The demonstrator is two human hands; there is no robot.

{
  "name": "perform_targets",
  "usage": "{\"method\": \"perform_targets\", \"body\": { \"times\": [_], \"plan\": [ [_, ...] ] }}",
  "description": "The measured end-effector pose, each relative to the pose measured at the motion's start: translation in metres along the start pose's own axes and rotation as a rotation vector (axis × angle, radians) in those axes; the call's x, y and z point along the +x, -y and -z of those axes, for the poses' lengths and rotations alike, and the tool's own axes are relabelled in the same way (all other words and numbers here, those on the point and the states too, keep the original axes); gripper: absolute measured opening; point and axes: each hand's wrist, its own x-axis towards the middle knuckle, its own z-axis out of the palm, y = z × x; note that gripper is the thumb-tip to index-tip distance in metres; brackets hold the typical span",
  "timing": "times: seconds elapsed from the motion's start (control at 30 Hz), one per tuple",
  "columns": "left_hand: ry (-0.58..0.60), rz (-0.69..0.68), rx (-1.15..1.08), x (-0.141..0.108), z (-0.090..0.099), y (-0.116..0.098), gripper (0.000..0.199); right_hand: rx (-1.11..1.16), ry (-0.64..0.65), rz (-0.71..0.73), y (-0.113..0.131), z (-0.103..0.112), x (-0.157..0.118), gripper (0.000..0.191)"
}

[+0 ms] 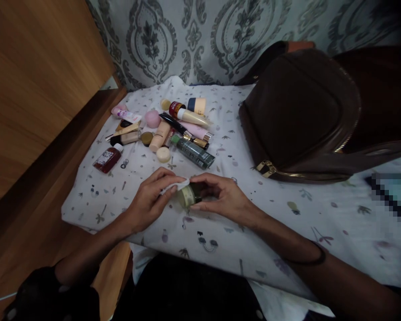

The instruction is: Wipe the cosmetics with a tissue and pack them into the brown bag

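left hand (150,196) pinches white cloth (184,183) — right hand (225,196) holds greenish jar (186,197)

the near middle is taken up by the left hand (150,196) and right hand (225,196), with the green jar (186,196) between them. straight ahead, the dark green tube (195,152) and the cream round container (163,154) bar the way into the crowded heap. a lane of printed bedsheet (232,154) runs right of that tube — open for a hand — until the brown leather backpack (297,111) walls it off. left of the heap, the red bottle (108,159) stands in the way; nearer than it, bare sheet leaves room.
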Motion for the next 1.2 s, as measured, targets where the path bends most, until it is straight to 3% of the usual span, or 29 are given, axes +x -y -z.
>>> {"method": "perform_targets", "body": {
  "times": [0.23, 0.33, 0.43, 0.6, 0.87, 1.03, 1.2],
  "plan": [
    [0.022, 0.340, -0.297, 0.005, -0.001, 0.004, 0.024, 0.245, 0.011, -0.037, 0.012, 0.001, 0.002, 0.045],
    [0.008, 0.483, -0.400, 0.002, -0.005, -0.001, 0.025, 0.303, -0.072, -0.035, 0.009, 0.001, 0.004, 0.044],
    [-0.005, 0.534, -0.442, 0.000, -0.008, -0.007, 0.022, 0.277, -0.166, -0.031, 0.007, 0.002, 0.006, 0.045],
    [0.011, 0.483, -0.413, -0.001, -0.010, -0.017, 0.017, 0.210, -0.243, -0.016, 0.007, 0.003, 0.007, 0.046],
    [-0.127, 0.256, -0.205, 0.002, -0.011, -0.028, 0.011, 0.116, -0.230, 0.033, 0.007, 0.001, 0.006, 0.052],
    [-0.193, 0.124, -0.061, 0.007, -0.010, -0.022, 0.008, 0.015, -0.163, 0.054, 0.006, 0.000, 0.004, 0.045],
    [-0.218, 0.161, 0.011, 0.011, -0.008, -0.009, 0.009, 0.116, -0.124, -0.007, 0.010, 0.001, 0.003, 0.047]
  ]
}}
